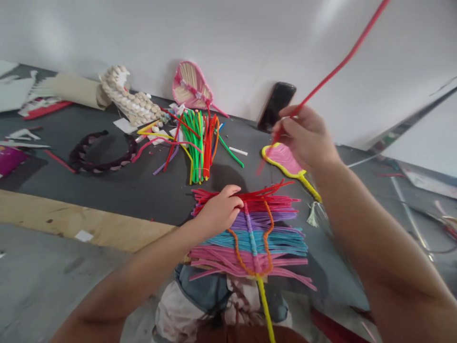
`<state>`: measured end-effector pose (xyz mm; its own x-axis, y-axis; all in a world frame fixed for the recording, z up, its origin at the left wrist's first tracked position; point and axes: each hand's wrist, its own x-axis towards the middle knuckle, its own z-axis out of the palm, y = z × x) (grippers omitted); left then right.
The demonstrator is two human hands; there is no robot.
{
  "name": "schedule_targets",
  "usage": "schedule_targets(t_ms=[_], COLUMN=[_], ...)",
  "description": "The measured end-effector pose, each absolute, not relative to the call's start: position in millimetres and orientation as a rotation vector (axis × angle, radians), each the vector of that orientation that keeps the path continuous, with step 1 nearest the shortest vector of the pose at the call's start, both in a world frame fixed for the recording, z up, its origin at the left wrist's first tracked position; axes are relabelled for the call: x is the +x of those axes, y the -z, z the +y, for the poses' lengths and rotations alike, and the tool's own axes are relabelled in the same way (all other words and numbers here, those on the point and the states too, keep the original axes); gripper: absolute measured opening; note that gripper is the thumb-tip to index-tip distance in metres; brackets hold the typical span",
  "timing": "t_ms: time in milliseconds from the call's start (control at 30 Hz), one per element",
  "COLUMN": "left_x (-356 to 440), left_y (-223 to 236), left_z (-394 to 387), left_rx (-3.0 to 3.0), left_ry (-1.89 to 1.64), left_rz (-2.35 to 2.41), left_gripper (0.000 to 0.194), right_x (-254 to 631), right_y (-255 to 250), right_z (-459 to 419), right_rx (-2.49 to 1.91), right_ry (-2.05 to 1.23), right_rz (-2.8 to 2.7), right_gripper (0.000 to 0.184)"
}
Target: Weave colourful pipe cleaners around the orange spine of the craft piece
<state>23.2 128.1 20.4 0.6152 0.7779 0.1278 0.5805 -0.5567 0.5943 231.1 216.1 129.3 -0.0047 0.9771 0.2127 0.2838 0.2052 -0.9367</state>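
My right hand (pixel 303 136) is raised above the table, thumb and fingers pinched around a long red pipe cleaner (pixel 342 62). One end slants up to the top right; the other is blurred below the fingers. Under my left hand (pixel 222 207) lies a fan-shaped piece made of pipe cleaners (pixel 285 240) in red, purple, blue and pink bands. My left fingers are closed on its red pipe cleaners near the top of the central stem. A wavy orange outline (pixel 268 228) runs along both sides of that stem. From its bottom comes a yellow handle (pixel 264 305).
Behind the piece lies a bundle of green and red pipe cleaners (pixel 198 147). A pink fan (pixel 193 85) and a phone (pixel 277 105) lean on the wall. A yellow-edged pink fan (pixel 285 159) lies right, a dark braided headband (pixel 103 152) left. Scraps surround them.
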Motion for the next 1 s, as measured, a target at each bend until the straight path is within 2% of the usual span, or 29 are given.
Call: schedule_targets(t_ms=[67,200,333,567,700,833,1000], left_x=[24,24,24,24,23,22,21], left_y=[-19,-20,-22,-18,-19,-22,-24], left_z=[128,129,129,127,126,126,126], left_rx=[2.363,2.416,2.471,2.514,2.503,2.501,2.504], left_ry=[-0.524,-0.515,-0.513,-0.511,-0.570,-0.602,-0.571], left_rz=[1.064,1.054,1.015,1.021,1.013,1.015,1.021], left_gripper=[0.022,0.020,0.020,0.021,0.024,0.025,0.024], right_x=[254,293,307,259,235,240,262], right_y=[-137,-124,-96,-88,-69,-50,-55], right_z=[188,130,95,100,112,118,115], right_rx=[-1.324,-1.691,-1.695,-1.423,-1.441,-1.390,-1.396], right_ry=[-0.608,-0.144,-0.172,-0.081,-0.028,-0.059,0.016], right_rz=[-1.801,-2.433,-2.859,-2.657,-2.697,-2.720,-2.662], right_gripper=[0.027,0.033,0.037,0.028,0.024,0.023,0.022])
